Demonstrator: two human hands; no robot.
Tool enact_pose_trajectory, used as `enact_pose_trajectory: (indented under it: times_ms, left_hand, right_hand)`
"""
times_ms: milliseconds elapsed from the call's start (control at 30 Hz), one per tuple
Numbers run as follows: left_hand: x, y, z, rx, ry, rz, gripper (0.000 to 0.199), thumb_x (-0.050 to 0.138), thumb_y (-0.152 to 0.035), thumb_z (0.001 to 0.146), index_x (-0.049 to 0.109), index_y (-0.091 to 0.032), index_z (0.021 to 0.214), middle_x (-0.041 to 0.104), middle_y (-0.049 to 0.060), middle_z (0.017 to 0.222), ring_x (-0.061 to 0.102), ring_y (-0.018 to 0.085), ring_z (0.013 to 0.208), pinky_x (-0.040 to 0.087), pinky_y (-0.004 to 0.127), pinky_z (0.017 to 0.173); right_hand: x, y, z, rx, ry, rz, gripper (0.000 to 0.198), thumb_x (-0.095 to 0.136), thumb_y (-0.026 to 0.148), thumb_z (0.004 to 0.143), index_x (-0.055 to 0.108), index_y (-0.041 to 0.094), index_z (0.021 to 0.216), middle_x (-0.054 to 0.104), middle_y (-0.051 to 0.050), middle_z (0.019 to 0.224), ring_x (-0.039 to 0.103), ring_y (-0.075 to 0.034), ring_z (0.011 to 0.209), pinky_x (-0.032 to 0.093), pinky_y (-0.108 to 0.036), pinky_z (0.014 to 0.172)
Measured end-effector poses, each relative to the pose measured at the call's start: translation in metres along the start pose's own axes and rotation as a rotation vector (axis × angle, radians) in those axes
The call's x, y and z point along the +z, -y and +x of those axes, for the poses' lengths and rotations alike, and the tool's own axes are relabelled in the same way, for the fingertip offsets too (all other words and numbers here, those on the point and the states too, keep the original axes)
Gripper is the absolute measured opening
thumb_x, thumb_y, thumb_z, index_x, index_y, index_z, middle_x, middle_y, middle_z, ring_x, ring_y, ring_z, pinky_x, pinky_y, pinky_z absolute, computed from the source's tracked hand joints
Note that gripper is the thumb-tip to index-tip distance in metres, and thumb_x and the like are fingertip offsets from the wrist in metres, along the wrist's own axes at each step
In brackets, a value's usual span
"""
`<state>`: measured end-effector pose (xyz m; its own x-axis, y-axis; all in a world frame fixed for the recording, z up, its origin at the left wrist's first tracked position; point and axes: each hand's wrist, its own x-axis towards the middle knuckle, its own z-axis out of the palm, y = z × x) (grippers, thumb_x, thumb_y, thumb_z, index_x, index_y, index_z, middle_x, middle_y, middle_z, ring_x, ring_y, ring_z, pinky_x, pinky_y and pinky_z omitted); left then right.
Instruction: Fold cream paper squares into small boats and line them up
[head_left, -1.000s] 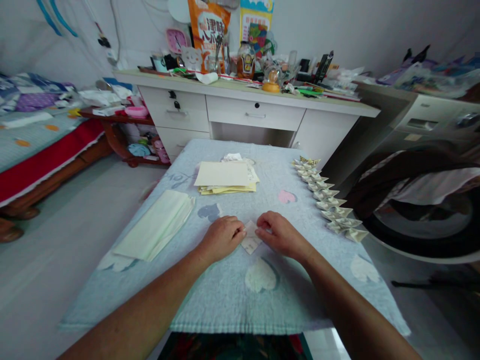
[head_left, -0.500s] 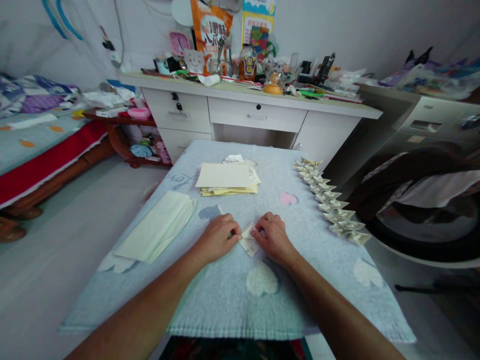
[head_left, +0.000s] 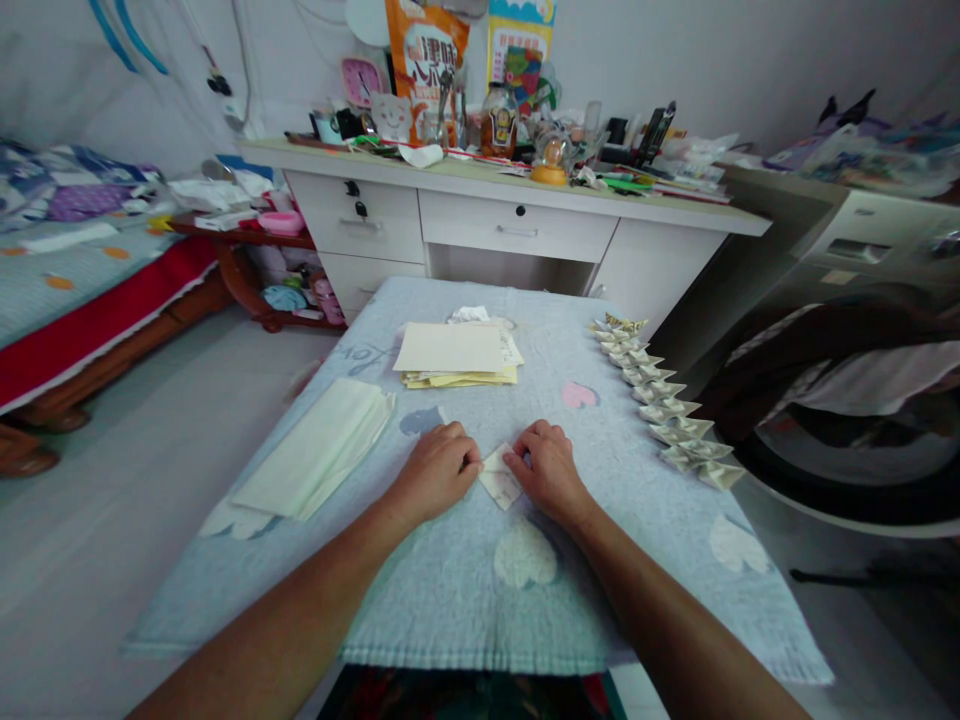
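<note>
A small folded square of paper (head_left: pixel 498 480) lies on the cloth-covered table, turned so one corner points toward me. My left hand (head_left: pixel 442 465) pinches its left corner with curled fingers. On the opposite side, my right hand (head_left: pixel 549 465) grips the right corner between thumb and fingers. Beyond my hands sits a stack of paper sheets (head_left: pixel 450 348), cream on top with yellow ones below. To the left rests a pile of pale, long folded paper (head_left: pixel 319 445). Several folded paper boats (head_left: pixel 664 410) stand in a row along the table's right side.
A blue cloth with heart shapes covers the table (head_left: pixel 420 625). Behind it stands a white desk (head_left: pixel 517 225) crowded with jars and packets. At right is a washing machine (head_left: pixel 847 270) with its door open and laundry hanging out; a bed (head_left: pixel 82 290) is at left.
The paper's upper edge lies flatter between my fingers than before. Both hands stay at its two side corners, and the whole view has shifted very slightly.
</note>
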<state>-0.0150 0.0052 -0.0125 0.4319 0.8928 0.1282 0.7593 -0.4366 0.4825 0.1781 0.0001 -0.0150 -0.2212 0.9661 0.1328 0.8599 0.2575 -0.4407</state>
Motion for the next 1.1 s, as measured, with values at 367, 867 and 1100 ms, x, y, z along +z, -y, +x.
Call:
enact_pose_trajectory:
  times_ms: [367, 867, 1100]
  left_hand:
    - [0.004, 0.0, 0.001, -0.05, -0.023, 0.029, 0.009, 0.061, -0.021, 0.077, 0.064, -0.019, 0.07, 0.057, 0.002, 0.077, 0.055, 0.018, 0.083, 0.04, 0.03, 0.077]
    - [-0.011, 0.002, 0.002, -0.043, 0.038, -0.056, 0.013, 0.052, -0.014, 0.079, 0.062, -0.017, 0.07, 0.058, 0.003, 0.076, 0.054, 0.018, 0.081, 0.041, 0.03, 0.076]
    - [0.001, -0.008, 0.004, 0.159, -0.049, -0.113, 0.019, 0.051, -0.018, 0.087, 0.066, -0.021, 0.099, 0.063, 0.004, 0.094, 0.053, 0.019, 0.093, 0.04, 0.033, 0.087]
  right_hand:
    - [0.002, 0.0, 0.003, 0.035, 0.019, -0.045, 0.015, 0.062, 0.03, 0.084, 0.063, 0.019, 0.074, 0.055, -0.007, 0.089, 0.047, -0.021, 0.088, 0.032, -0.032, 0.078]
    - [0.002, 0.0, 0.003, 0.032, 0.01, -0.037, 0.016, 0.063, 0.03, 0.083, 0.064, 0.019, 0.072, 0.057, -0.007, 0.089, 0.047, -0.021, 0.086, 0.032, -0.032, 0.076]
    - [0.003, 0.0, 0.002, 0.032, 0.0, -0.055, 0.017, 0.061, 0.033, 0.085, 0.063, 0.019, 0.074, 0.056, -0.007, 0.088, 0.047, -0.02, 0.086, 0.032, -0.032, 0.077]
